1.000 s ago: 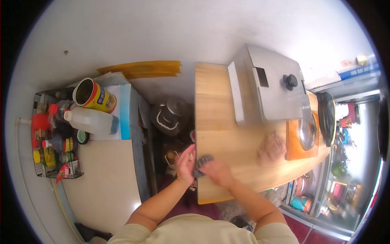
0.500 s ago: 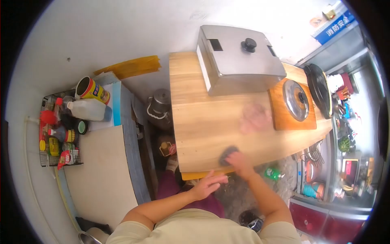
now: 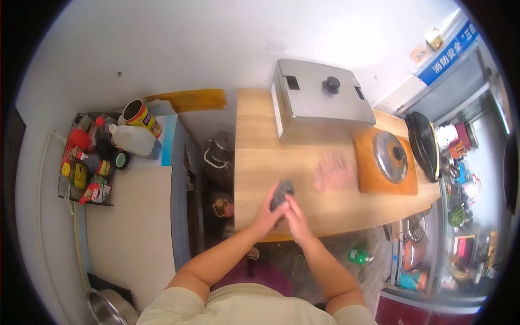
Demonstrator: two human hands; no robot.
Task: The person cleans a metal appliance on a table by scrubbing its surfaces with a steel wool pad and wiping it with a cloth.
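A dark grey scouring pad is held between my two hands, above the front left part of the wooden table. My left hand grips it from the left side, thumb and fingers around its lower part. My right hand presses against it from the right, fingertips on the pad. The fingers partly hide its lower end. Farther right on the tabletop is a pale pinkish, blurred patch; what it is I cannot make out.
A metal box with a black knob stands at the table's back. Right of it, a glass lid lies on a wooden board. To the left, a wire basket of bottles sits on a cabinet. A green bottle is below the table.
My right hand has lifted the scouring pad off the tabletop and moved left. My left hand has come up to grip it too. The camera view has shifted slightly.
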